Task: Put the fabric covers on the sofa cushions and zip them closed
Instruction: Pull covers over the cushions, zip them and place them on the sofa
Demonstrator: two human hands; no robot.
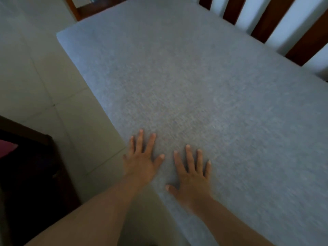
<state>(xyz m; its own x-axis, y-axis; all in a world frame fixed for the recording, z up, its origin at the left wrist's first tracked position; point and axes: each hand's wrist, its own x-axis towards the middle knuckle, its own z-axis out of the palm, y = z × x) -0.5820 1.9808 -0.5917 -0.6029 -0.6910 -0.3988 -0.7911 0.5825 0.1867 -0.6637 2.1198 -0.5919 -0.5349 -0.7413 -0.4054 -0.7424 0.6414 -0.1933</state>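
A large sofa cushion in a grey fabric cover (186, 82) lies flat and fills most of the view, its long left edge running from the far left down toward me. My left hand (142, 157) lies palm down with spread, straight fingers on the cover close to that left edge. Just to its right, my right hand (191, 176) presses flat on the cover in the same way. Neither hand holds anything. No zipper shows in this view. The frame is slightly blurred.
Dark wooden slats (266, 20) of the sofa back stand along the cushion's far right side, with white wall between them. Pale floor tiles (35, 77) lie to the left. A dark piece of furniture (30, 166) sits at the lower left.
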